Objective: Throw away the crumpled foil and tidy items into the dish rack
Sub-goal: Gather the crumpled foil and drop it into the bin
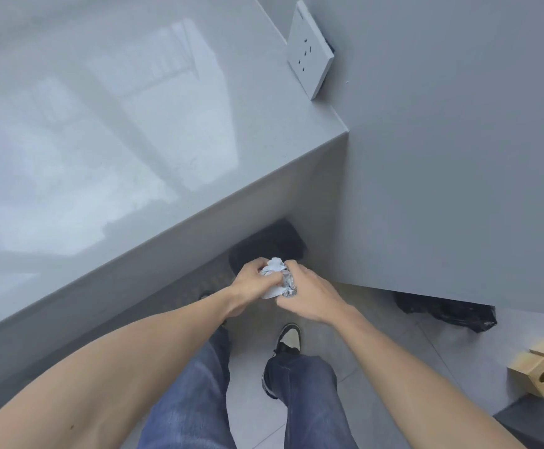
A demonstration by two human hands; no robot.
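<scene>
The crumpled foil [276,277], a silvery-white wad, is gripped between both hands below the counter's edge. My left hand [251,283] clasps it from the left and my right hand [309,293] closes on it from the right. Just beyond the hands, under the counter overhang, stands a dark bin lined with a black bag [269,243]; the foil is held above its near rim. No dish rack is in view.
A glossy grey countertop [118,140] fills the left and its corner [345,132] meets a grey wall with a socket plate [309,50]. A black bag [448,311] lies on the floor at right, near two wooden blocks [542,371]. My legs and shoes stand on grey tiles.
</scene>
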